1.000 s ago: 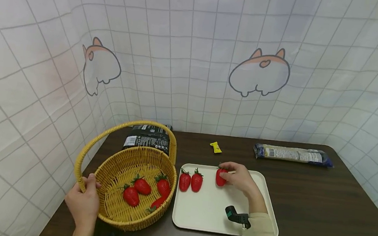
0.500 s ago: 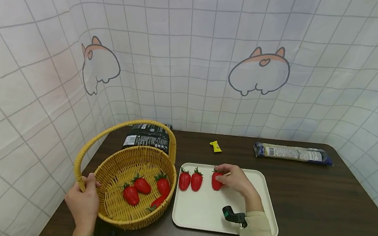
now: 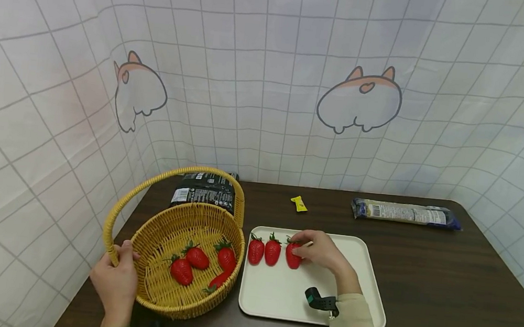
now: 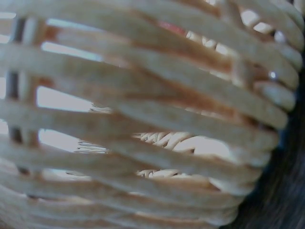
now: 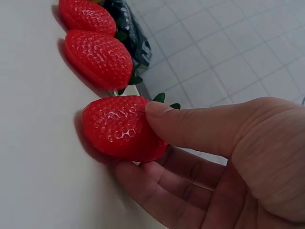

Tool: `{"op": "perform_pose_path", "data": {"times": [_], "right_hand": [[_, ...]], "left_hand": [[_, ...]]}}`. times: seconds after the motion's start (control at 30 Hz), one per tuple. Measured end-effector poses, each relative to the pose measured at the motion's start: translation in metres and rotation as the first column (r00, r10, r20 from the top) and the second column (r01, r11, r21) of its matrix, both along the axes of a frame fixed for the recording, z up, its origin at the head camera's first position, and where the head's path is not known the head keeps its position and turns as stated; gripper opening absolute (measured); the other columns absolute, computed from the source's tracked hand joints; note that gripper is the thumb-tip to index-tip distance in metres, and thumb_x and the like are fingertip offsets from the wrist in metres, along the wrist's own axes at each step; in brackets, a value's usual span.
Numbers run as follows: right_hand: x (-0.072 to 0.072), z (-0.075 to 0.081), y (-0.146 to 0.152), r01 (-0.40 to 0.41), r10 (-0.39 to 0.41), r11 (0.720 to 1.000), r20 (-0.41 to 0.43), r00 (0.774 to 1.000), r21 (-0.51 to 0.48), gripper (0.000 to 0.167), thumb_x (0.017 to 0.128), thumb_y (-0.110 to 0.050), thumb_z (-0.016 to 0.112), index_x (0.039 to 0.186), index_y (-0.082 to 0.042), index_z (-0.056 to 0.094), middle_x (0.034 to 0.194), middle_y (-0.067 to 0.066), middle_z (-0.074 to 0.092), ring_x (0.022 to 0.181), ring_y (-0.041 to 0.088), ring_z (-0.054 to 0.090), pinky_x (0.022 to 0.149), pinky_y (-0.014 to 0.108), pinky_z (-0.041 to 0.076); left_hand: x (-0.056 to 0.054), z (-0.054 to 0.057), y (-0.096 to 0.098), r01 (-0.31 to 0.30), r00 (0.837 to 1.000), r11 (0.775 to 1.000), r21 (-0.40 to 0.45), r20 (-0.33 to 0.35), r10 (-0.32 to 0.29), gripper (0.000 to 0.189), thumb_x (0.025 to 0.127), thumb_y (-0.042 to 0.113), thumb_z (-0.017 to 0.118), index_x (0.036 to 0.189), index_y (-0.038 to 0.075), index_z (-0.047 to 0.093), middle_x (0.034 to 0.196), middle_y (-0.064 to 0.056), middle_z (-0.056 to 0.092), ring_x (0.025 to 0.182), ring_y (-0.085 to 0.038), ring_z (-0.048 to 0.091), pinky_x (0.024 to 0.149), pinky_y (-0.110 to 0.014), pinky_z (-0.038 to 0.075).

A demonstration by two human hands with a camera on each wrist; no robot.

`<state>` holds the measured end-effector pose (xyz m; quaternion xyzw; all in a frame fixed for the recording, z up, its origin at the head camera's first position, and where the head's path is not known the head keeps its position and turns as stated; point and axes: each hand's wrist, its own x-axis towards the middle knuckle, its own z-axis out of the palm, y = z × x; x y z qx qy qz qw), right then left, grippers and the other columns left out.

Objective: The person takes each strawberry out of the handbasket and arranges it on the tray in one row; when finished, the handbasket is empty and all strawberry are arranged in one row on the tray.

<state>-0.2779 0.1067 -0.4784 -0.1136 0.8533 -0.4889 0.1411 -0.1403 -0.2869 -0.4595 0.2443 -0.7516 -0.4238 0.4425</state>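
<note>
My right hand (image 3: 322, 251) pinches a red strawberry (image 5: 119, 126) between thumb and fingers, close over the white tray (image 3: 277, 296). Two more strawberries stand in a row to its left on the tray, one (image 3: 272, 251) nearer and one (image 3: 255, 250) at the tray's left side. My left hand (image 3: 117, 278) grips the yellow wicker basket (image 3: 155, 290) at the lower left end of its handle. Several strawberries (image 3: 181, 270) lie inside the basket. In the left wrist view the basket's weave (image 4: 143, 105) fills nearly everything, and the hand is out of sight.
A black printed package (image 3: 204, 192) lies behind the basket. Near the table's back edge are a small yellow wrapped piece (image 3: 299, 204) and a long clear-and-blue packet (image 3: 406, 213). A gridded curtain (image 3: 282, 149) hangs behind and along both sides of the dark table (image 3: 448, 292).
My right hand has slid the strawberry leftward and slightly toward me, bringing it closer to the two others on the tray. The left hand and basket have kept their place.
</note>
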Motion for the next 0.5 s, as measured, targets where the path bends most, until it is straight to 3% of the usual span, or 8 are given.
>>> {"op": "perform_pose_path", "data": {"times": [0.1,0.3,0.5], "right_hand": [[-0.001,-0.002,-0.004,-0.004,0.004,1.0,-0.004,1.0,-0.001,0.022,0.086,-0.005,0.072,0.108,-0.008,0.071,0.099,0.008,0.065,0.077,0.02,0.064,0.065,0.033,0.057],[-0.001,-0.002,-0.009,-0.02,0.021,1.0,-0.024,0.999,0.004,0.022,0.086,-0.005,0.072,0.108,-0.008,0.07,0.098,0.008,0.065,0.077,0.019,0.064,0.064,0.033,0.056],[0.0,-0.001,-0.012,-0.025,0.025,1.0,-0.033,0.999,0.009,0.022,0.085,-0.004,0.071,0.107,-0.007,0.07,0.098,0.008,0.065,0.077,0.018,0.064,0.064,0.032,0.056]], "left_hand": [[0.0,0.0,0.001,-0.005,1.0,1.0,-0.004,0.003,0.005,0.045,0.098,0.03,0.06,0.062,0.003,0.065,0.047,0.005,0.054,0.034,-0.012,0.023,0.036,-0.026,0.021],[0.0,0.0,0.001,-0.008,1.0,1.0,-0.011,-0.005,0.008,0.044,0.097,0.029,0.061,0.063,0.002,0.065,0.058,-0.017,0.061,0.034,-0.012,0.024,0.036,-0.026,0.021],[0.0,-0.001,0.0,-0.017,1.0,1.0,-0.014,-0.002,0.016,0.044,0.097,0.029,0.061,0.062,0.003,0.065,0.05,-0.003,0.057,0.035,-0.012,0.024,0.038,-0.026,0.022]]}}
